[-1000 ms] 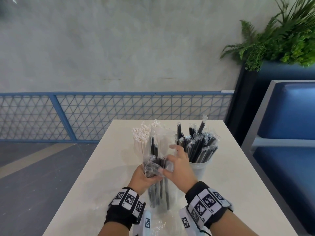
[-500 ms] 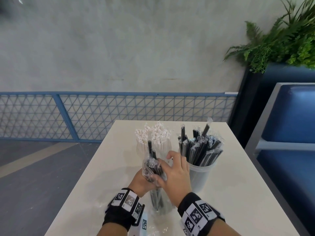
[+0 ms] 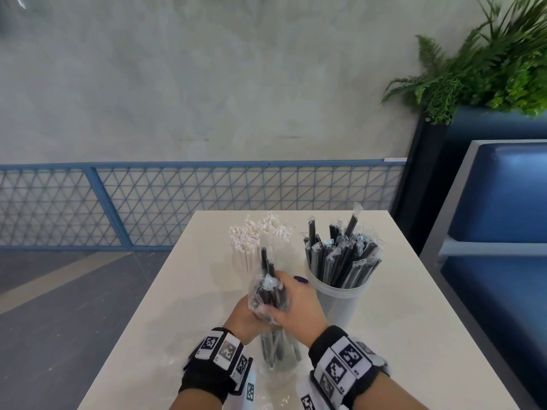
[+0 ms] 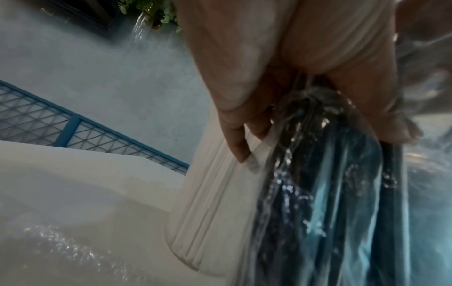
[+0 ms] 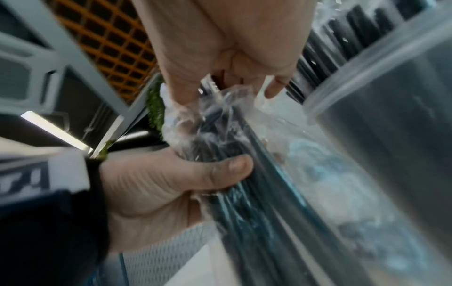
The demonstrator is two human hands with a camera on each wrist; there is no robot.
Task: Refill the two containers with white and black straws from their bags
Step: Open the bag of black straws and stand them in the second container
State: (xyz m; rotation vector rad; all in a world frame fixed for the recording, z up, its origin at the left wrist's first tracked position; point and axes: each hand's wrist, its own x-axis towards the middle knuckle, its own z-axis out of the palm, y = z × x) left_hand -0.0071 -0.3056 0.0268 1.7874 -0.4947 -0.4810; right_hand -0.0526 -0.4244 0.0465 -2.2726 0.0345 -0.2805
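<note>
A clear plastic bag of black straws point(image 3: 273, 349) stands upright on the white table point(image 3: 414, 335), close to me. My left hand point(image 3: 245, 316) grips its bunched middle from the left, thumb across the plastic point(image 5: 229, 166). My right hand point(image 3: 299, 303) wraps the same bunched part from the right. Black straw tips point(image 3: 264, 261) stick up above both hands. Just right stands a translucent container point(image 3: 337, 303) full of wrapped black straws point(image 3: 340, 255). Behind the bag is the container of white straws point(image 3: 245, 258), seen beside my left fingers point(image 4: 234, 147) as a ribbed white wall point(image 4: 208, 222).
Crumpled clear plastic point(image 3: 275, 398) lies on the table between my wrists. A blue bench point(image 3: 503, 261) runs along the table's right side, with a planter of ferns point(image 3: 488, 69) behind it. A blue mesh railing point(image 3: 148, 202) crosses beyond the far edge.
My right hand has moved from the bag's upper right onto its middle. The plastic is bunched lower, and the black straw tips now show above the hands.
</note>
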